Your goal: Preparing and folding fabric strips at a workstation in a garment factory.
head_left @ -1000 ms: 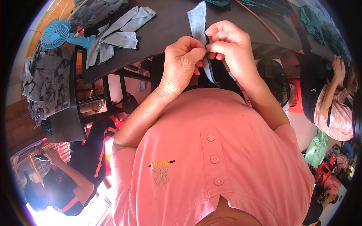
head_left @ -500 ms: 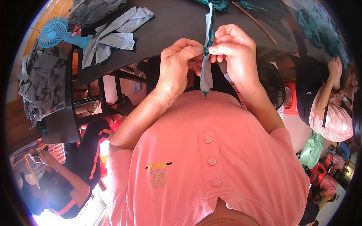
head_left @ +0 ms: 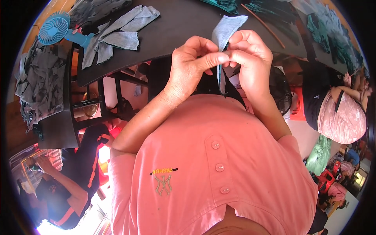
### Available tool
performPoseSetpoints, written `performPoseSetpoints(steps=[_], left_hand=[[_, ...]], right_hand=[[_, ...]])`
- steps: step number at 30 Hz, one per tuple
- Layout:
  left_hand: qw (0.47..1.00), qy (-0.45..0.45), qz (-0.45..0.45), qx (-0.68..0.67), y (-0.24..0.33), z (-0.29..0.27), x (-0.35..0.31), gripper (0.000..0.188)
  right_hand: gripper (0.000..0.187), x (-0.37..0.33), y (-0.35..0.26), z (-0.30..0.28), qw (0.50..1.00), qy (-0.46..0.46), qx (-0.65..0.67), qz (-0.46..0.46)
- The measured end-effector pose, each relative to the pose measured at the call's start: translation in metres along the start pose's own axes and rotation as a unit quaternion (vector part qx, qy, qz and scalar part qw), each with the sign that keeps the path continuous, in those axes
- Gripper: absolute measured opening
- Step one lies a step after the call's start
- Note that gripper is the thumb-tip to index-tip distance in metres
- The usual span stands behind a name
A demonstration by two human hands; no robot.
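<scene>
A narrow strip of fabric [head_left: 226, 30], light grey-blue on one face with a dark green edge, is pinched between my two hands above the near edge of the dark table. My left hand [head_left: 192, 64] grips it with thumb and fingers from the left. On the other side my right hand [head_left: 250, 58] pinches it at about the same height, the two thumb tips close together. The upper end of the strip fans out above my fingers, and its lower end hangs toward my pink shirt.
Grey fabric strips [head_left: 117, 39] lie on the dark table [head_left: 176, 23] beside a small blue fan [head_left: 55, 28]. A thick grey stack [head_left: 41, 78] sits at the left. A thin brown stick [head_left: 264, 25] and dark green cloth [head_left: 223, 4] are farther back. Other people work at both sides.
The strip's upper end has turned and spread to the right, showing its pale face. My left hand has shifted right, its thumb now near the right thumb.
</scene>
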State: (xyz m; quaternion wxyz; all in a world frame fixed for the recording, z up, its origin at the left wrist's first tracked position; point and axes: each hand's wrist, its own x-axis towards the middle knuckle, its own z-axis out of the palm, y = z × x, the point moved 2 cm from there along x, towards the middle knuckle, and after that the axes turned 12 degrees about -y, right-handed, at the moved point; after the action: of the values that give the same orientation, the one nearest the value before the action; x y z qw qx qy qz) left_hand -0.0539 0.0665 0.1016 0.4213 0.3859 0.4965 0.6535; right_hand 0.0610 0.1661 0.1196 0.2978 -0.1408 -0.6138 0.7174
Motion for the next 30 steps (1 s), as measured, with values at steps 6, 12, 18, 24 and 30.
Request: performPoseSetpoints(steps=[6,12,18,24,30], left_hand=[[0.988,-0.067,0.088,0.108,0.006,0.009,0.007,0.016],[0.997,-0.073,0.001,-0.021,0.001,0.013,0.017,0.011],[0.988,0.032,0.146,0.044,0.000,0.018,0.019,0.006],[0.956,0.055,0.232,0.168,-0.008,0.017,0.027,0.016],[0.983,0.000,0.171,-0.065,0.005,0.022,0.020,0.017]], right_hand=[[0.021,-0.001,-0.011,-0.002,0.996,0.006,-0.064,-0.054],[0.023,-0.001,-0.020,-0.010,0.986,0.004,-0.128,-0.107],[0.027,-0.004,-0.011,0.003,0.978,-0.004,-0.149,-0.145],[0.025,0.010,-0.007,0.003,0.984,0.037,-0.096,-0.148],[0.026,0.005,0.004,0.004,0.991,0.044,0.024,-0.121]])
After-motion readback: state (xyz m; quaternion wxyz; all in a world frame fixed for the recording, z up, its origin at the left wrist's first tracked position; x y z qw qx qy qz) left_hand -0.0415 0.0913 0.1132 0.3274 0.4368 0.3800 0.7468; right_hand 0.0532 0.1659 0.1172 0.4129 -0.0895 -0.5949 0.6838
